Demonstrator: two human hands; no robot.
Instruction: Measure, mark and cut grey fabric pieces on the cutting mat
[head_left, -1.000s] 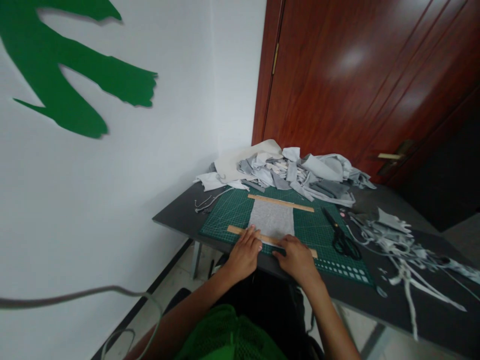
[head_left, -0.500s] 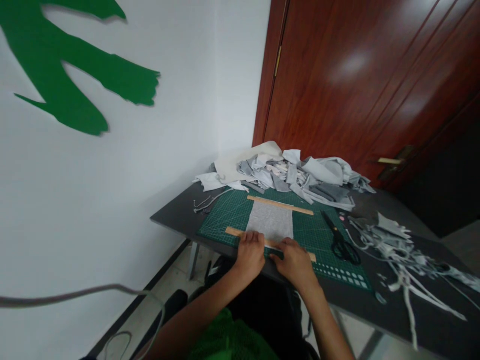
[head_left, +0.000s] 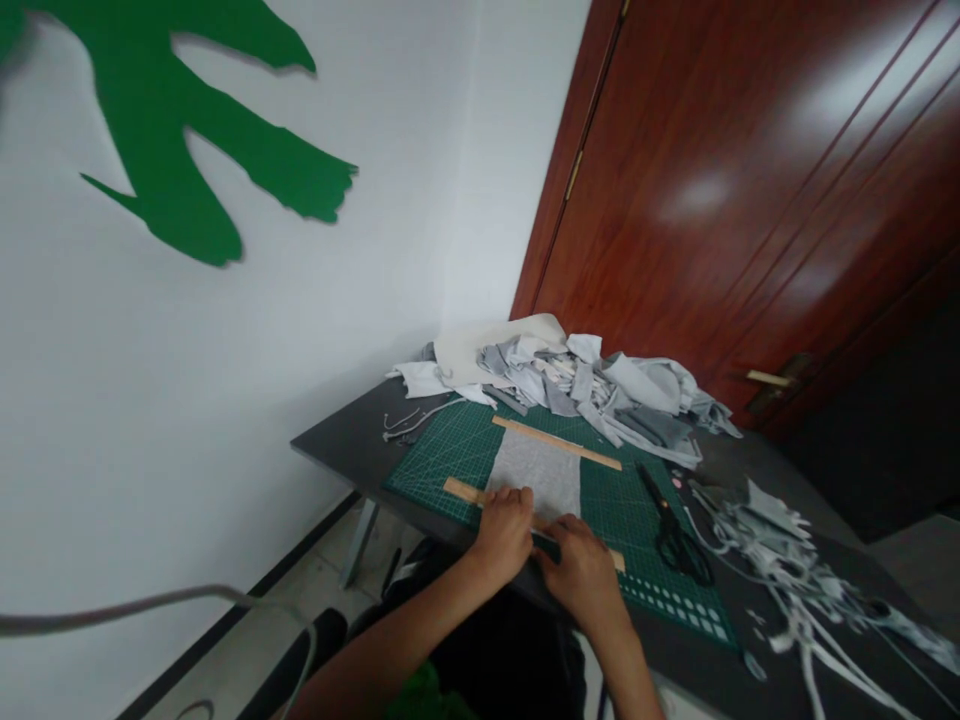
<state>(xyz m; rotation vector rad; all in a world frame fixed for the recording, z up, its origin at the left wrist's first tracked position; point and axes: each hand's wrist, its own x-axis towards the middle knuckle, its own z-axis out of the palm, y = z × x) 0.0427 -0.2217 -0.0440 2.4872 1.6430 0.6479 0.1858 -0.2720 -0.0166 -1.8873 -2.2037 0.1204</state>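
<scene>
A grey piece of cloth [head_left: 538, 472] lies flat on the green cutting mat [head_left: 435, 455], between two wooden rulers. One wooden ruler [head_left: 555, 442] rests across the cloth's far edge. The near wooden ruler [head_left: 462, 490] lies along the edge closest to me. My left hand [head_left: 506, 537] is closed over its middle, fingers bent at the near edge of the cloth. Just to the right, my right hand [head_left: 583, 568] is closed on the same ruler, thumb on the near side. The fingertips and the cloth edge under them are partly hidden.
Black scissors [head_left: 679, 540] lie on the mat's right side. Behind it is a heap of grey and white fabric scraps [head_left: 585, 375]. More cut strips [head_left: 780, 550] lie at the right of the dark table [head_left: 337, 440]. Thin cords [head_left: 424, 420] lie at the left.
The camera view has tilted and shifted, so the table sits lower. My left fingers are more bent and slightly raised at the near ruler. The cloth and far ruler keep their places on the mat.
</scene>
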